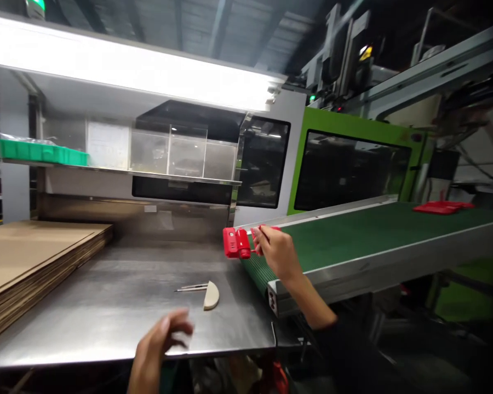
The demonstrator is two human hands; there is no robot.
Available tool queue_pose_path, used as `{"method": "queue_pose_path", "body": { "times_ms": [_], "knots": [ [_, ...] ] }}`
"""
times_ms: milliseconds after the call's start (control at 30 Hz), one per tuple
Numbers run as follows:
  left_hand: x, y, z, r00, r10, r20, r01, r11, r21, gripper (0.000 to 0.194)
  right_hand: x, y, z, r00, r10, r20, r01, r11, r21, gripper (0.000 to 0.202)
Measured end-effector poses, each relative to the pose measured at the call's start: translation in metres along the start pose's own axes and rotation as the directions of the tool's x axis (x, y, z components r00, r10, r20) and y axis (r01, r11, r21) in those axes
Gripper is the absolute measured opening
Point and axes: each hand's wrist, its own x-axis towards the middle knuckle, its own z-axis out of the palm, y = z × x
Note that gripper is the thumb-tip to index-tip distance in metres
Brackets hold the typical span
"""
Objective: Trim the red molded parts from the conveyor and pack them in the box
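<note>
My right hand (277, 251) is closed on a red plastic part (237, 243), held up at the lower end of the green conveyor belt (337, 235). The part's far portion is hidden behind my fingers. My left hand (162, 342), a little blurred, hovers over the front edge of the metal table (127, 295) with its fingers apart and nothing in them. Just beyond it on the table lie a cream half-round piece (211, 296) and a pair of thin sticks (192, 287).
A stack of cardboard sheets (45, 251) covers the table's left side. Green bins (43, 151) stand on the shelf above. Another red part (441, 207) lies farther up the belt, whose metal side rail (394, 264) runs to the right.
</note>
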Motion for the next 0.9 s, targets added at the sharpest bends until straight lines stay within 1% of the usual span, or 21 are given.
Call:
{"method": "queue_pose_path", "body": {
  "times_ms": [33, 67, 133, 200, 267, 333, 433, 500, 567, 600, 633, 667, 700, 733, 767, 800, 833, 867, 900],
  "knots": [
    [0.012, 0.004, 0.004, 0.999, 0.004, -0.044, -0.010, 0.990, -0.138, 0.039, -0.027, -0.012, 0.010, 0.999, -0.050, -0.012, 0.051, 0.998, 0.040, 0.038],
    [0.022, 0.007, 0.009, 1.000, -0.004, -0.028, -0.002, 0.981, -0.193, 0.044, -0.055, -0.022, 0.022, 0.996, -0.086, -0.019, 0.087, 0.993, 0.084, 0.039],
    [0.035, 0.015, 0.014, 0.992, -0.081, 0.098, 0.103, 0.961, -0.256, 0.059, -0.104, -0.039, 0.047, 0.991, -0.131, -0.008, 0.131, 0.977, 0.171, 0.038],
    [0.037, 0.023, 0.009, 0.963, -0.166, 0.215, 0.221, 0.938, -0.267, 0.064, -0.137, -0.051, 0.067, 0.988, -0.154, 0.019, 0.144, 0.955, 0.259, 0.035],
    [0.032, 0.031, -0.005, 0.934, -0.237, 0.266, 0.306, 0.916, -0.260, 0.062, -0.152, -0.057, 0.081, 0.983, -0.175, 0.056, 0.145, 0.927, 0.346, 0.032],
    [0.022, 0.040, -0.025, 0.921, -0.286, 0.266, 0.353, 0.901, -0.252, 0.058, -0.154, -0.062, 0.089, 0.973, -0.209, 0.100, 0.150, 0.896, 0.417, 0.031],
    [0.004, 0.046, -0.053, 0.917, -0.333, 0.218, 0.384, 0.884, -0.267, 0.056, -0.151, -0.070, 0.098, 0.944, -0.286, 0.165, 0.179, 0.863, 0.472, 0.030],
    [-0.009, 0.043, -0.068, 0.916, -0.364, 0.168, 0.399, 0.870, -0.290, 0.054, -0.156, -0.073, 0.105, 0.916, -0.337, 0.217, 0.194, 0.846, 0.496, 0.027],
    [-0.024, 0.036, -0.079, 0.912, -0.395, 0.108, 0.408, 0.854, -0.323, 0.053, -0.167, -0.070, 0.112, 0.893, -0.364, 0.265, 0.187, 0.835, 0.518, 0.019],
    [-0.032, 0.032, -0.084, 0.913, -0.403, 0.071, 0.401, 0.848, -0.345, 0.052, -0.174, -0.066, 0.115, 0.903, -0.336, 0.267, 0.155, 0.836, 0.526, 0.019],
    [-0.040, 0.028, -0.089, 0.911, -0.410, 0.034, 0.393, 0.843, -0.368, 0.052, -0.183, -0.061, 0.119, 0.933, -0.257, 0.250, 0.083, 0.833, 0.547, 0.022],
    [-0.048, 0.025, -0.093, 0.908, -0.418, 0.001, 0.385, 0.837, -0.389, 0.052, -0.192, -0.055, 0.123, 0.964, -0.126, 0.233, -0.036, 0.810, 0.586, 0.027],
    [-0.055, 0.022, -0.098, 0.904, -0.426, -0.029, 0.379, 0.832, -0.405, 0.052, -0.201, -0.049, 0.127, 0.968, 0.038, 0.247, -0.193, 0.742, 0.642, 0.035],
    [-0.062, 0.020, -0.102, 0.898, -0.437, -0.054, 0.378, 0.828, -0.414, 0.051, -0.210, -0.045, 0.132, 0.928, 0.196, 0.318, -0.369, 0.610, 0.701, 0.044],
    [-0.067, 0.018, -0.105, 0.890, -0.451, -0.075, 0.382, 0.824, -0.418, 0.050, -0.217, -0.041, 0.138, 0.847, 0.277, 0.454, -0.531, 0.422, 0.735, 0.053],
    [-0.072, 0.016, -0.109, 0.881, -0.465, -0.092, 0.390, 0.821, -0.417, 0.050, -0.223, -0.040, 0.143, 0.748, 0.253, 0.614, -0.663, 0.225, 0.714, 0.060],
    [-0.075, 0.013, -0.112, 0.871, -0.479, -0.107, 0.399, 0.818, -0.414, 0.050, -0.228, -0.040, 0.149, 0.652, 0.142, 0.745, -0.758, 0.079, 0.648, 0.062],
    [-0.078, 0.011, -0.115, 0.862, -0.492, -0.122, 0.407, 0.816, -0.411, 0.051, -0.231, -0.042, 0.155, 0.569, 0.010, 0.822, -0.822, -0.012, 0.570, 0.060],
    [-0.080, 0.008, -0.118, 0.853, -0.506, -0.130, 0.419, 0.811, -0.408, 0.052, -0.232, -0.045, 0.160, 0.510, -0.098, 0.855, -0.860, -0.054, 0.507, 0.055]
  ]
}}
